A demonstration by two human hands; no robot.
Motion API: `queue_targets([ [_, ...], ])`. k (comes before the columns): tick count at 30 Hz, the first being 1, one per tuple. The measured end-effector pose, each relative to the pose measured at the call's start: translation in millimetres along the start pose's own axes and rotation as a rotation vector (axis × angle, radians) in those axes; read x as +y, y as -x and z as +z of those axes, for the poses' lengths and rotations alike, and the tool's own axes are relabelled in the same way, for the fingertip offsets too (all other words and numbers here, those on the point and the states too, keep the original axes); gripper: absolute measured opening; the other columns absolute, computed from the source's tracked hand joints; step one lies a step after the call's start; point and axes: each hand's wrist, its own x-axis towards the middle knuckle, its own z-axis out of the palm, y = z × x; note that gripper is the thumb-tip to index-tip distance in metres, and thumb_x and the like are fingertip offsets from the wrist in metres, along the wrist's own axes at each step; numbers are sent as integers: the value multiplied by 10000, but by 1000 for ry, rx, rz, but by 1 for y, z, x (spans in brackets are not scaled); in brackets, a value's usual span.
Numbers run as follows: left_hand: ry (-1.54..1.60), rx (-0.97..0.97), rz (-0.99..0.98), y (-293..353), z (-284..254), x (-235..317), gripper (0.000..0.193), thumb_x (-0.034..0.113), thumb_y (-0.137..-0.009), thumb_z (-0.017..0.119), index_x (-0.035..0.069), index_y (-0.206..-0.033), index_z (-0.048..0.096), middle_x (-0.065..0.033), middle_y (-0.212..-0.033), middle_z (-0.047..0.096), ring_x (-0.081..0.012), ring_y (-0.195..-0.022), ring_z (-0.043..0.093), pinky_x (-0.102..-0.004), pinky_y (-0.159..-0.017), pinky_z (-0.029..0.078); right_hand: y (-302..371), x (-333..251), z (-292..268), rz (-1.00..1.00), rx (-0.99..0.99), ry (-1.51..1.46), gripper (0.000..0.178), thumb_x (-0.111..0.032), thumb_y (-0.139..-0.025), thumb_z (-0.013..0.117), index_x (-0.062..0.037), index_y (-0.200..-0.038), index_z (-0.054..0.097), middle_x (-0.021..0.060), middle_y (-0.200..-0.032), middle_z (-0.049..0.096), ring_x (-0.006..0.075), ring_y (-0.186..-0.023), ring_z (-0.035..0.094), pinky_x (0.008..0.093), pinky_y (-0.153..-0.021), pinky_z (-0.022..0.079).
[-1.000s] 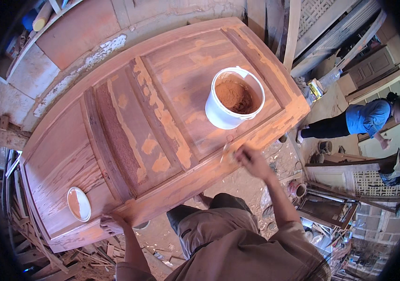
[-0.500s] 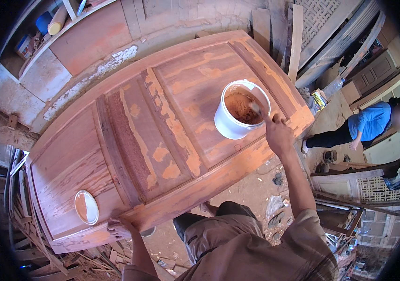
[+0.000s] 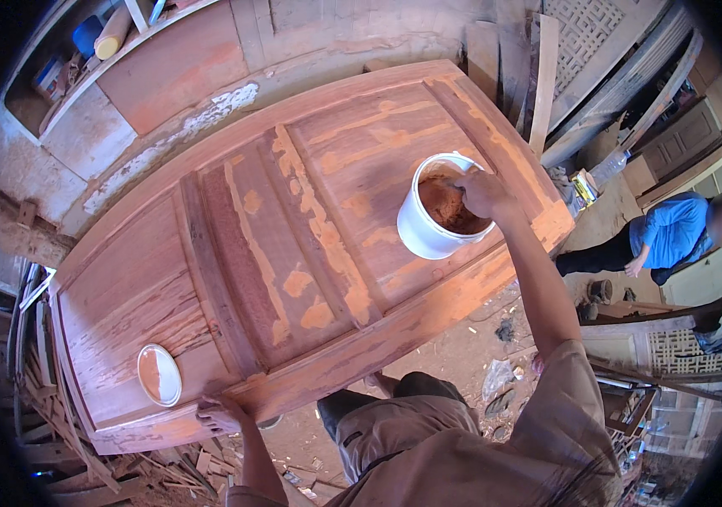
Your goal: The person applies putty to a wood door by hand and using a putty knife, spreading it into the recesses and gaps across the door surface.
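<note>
A large reddish-brown wooden panel door lies flat before me, with orange filler patches along its rails and panels. On its right half stands a white bucket holding crumbly orange-brown filler paste. My right hand is over the bucket's right rim, closed round a putty knife whose blade is mostly hidden by the fingers and the paste. At the near left edge of the door rests my left hand, its fingers spread on the wood. A white lid smeared with filler lies beside it.
Past the door's right end, a person in a blue top stands near leaning boards. Scrap wood is heaped at the lower left. A shelf with containers is at the upper left. Litter and a plastic bag lie on the floor.
My right hand has moved up and left, from the bucket's rim to over its mouth, taking the putty knife deeper into the paste. My left hand stays on the door edge. The view has shifted slightly.
</note>
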Motion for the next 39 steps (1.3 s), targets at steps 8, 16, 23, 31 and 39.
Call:
queue_targets([
  [8, -49, 87, 28, -12, 0, -1, 598, 621, -1014, 358, 105, -1277, 506, -102, -1212, 530, -303, -1139, 539, -503, -913, 393, -38, -30, 3, 31, -189, 156, 238, -139, -905, 550, -39, -996, 745, 224, -1022, 728, 338, -977, 720, 475, -853, 570],
  [16, 3, 148, 229, 29, 4, 34, 603, 623, -1013, 357, 102, -1281, 502, -106, -1219, 526, -307, -1140, 537, -507, -914, 394, -49, -64, 59, 35, 89, 127, 250, -241, -924, 554, -91, -948, 752, 149, -995, 743, 322, -957, 706, 512, -783, 543],
  [23, 79, 177, 261, 51, -14, 76, 608, 624, -1013, 356, 99, -1284, 499, -110, -1226, 523, -311, -1141, 536, -510, -915, 396, -18, -61, 3, 119, -67, 18, 230, -166, -912, 575, -79, -983, 776, 156, -1093, 742, 279, -1002, 722, 447, -809, 572],
  [31, 67, 156, 262, 41, -11, 68, 612, 625, -1013, 354, 96, -1288, 495, -114, -1234, 519, -315, -1143, 535, -513, -916, 397, -23, -48, -30, 142, -149, 15, 224, -148, -917, 577, -55, -983, 770, 160, -1128, 734, 274, -1036, 721, 420, -841, 583],
  [39, 21, 70, 164, 18, 10, 30, 617, 626, -1013, 353, 93, -1291, 491, -118, -1241, 516, -320, -1144, 533, -517, -917, 398, -9, -36, -8, 160, -175, -16, 263, -134, -913, 554, -56, -1068, 752, 173, -1084, 738, 341, -1012, 720, 494, -857, 577],
])
